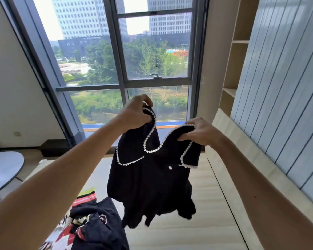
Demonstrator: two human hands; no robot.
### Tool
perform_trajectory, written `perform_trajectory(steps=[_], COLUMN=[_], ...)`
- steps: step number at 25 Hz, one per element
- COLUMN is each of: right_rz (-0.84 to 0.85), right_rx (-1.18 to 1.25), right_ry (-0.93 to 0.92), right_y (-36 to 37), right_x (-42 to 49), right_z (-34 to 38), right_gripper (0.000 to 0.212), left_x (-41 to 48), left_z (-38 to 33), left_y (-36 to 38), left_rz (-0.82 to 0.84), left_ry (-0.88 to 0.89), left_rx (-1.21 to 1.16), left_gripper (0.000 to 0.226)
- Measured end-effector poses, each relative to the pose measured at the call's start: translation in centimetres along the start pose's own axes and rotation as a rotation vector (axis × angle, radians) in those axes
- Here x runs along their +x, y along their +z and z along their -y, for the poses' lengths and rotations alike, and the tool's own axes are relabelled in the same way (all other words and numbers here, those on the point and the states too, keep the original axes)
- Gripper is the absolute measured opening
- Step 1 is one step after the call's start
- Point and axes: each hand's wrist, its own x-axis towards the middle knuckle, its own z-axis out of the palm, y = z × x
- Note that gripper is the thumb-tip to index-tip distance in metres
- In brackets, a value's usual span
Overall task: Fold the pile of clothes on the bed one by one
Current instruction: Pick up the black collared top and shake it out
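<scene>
Two hands, one garment. Left hand (135, 114): fingers curled and clamped on the upper left edge of the collar, raised higher and farther than the other. Right hand (200, 132): fingers and thumb closed in a pinch on the right collar edge, cloth bunched under them. Black top (150, 183): one, dark knit, its collar edged with a single row of white beads and one white button (170, 167) on the front; it hangs from both hands in the air over the bed, hem loose. Pile of clothes (90, 226): one heap at the near left of the bed, mixed black, red and white pieces; the count of pieces cannot be told. Bed (202, 204): one, pale striped surface. Round table (5, 166): one, far left. Window (123, 56): tall, dark-framed, with one handle (154, 75). Open wooden shelves (237, 65): at the right, beside pale blue wall panels (287, 91). Lettering on the dark building outside is too small to read.
</scene>
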Motion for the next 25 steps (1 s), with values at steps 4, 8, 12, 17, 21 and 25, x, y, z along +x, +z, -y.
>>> perform_trajectory(steps=[4, 8, 12, 17, 21, 25], right_rz=[0.132, 0.295, 0.390, -0.159, -0.576, -0.621], right_rx=[-0.148, -0.789, -0.390, 0.149, 0.200, 0.099], right_ry=[0.094, 0.083, 0.003, 0.116, 0.183, 0.178], right_y=[0.0, 4.8, 14.2, 12.0, 4.9, 1.4], right_x=[0.0, -1.1, -1.8, 0.7, 2.1, 2.7], right_z=[1.1, 3.2, 0.8, -0.9, -0.9, -0.2], right_gripper=[0.049, 0.046, 0.049, 0.013, 0.020, 0.019], left_x=[0.0, -0.6, -1.1, -1.0, -1.0, -1.3], left_z=[0.3, -0.9, -1.7, 1.2, 6.0, 8.6], left_y=[-1.9, -2.3, -1.9, -3.6, -6.5, -7.5], left_rz=[0.068, 0.034, -0.032, -0.096, -0.093, -0.220], left_ry=[0.189, 0.260, 0.224, 0.076, -0.091, -0.210], left_rx=[0.236, 0.273, 0.263, 0.433, 0.571, 0.478], left_gripper=[0.042, 0.036, 0.021, 0.027, 0.030, 0.028])
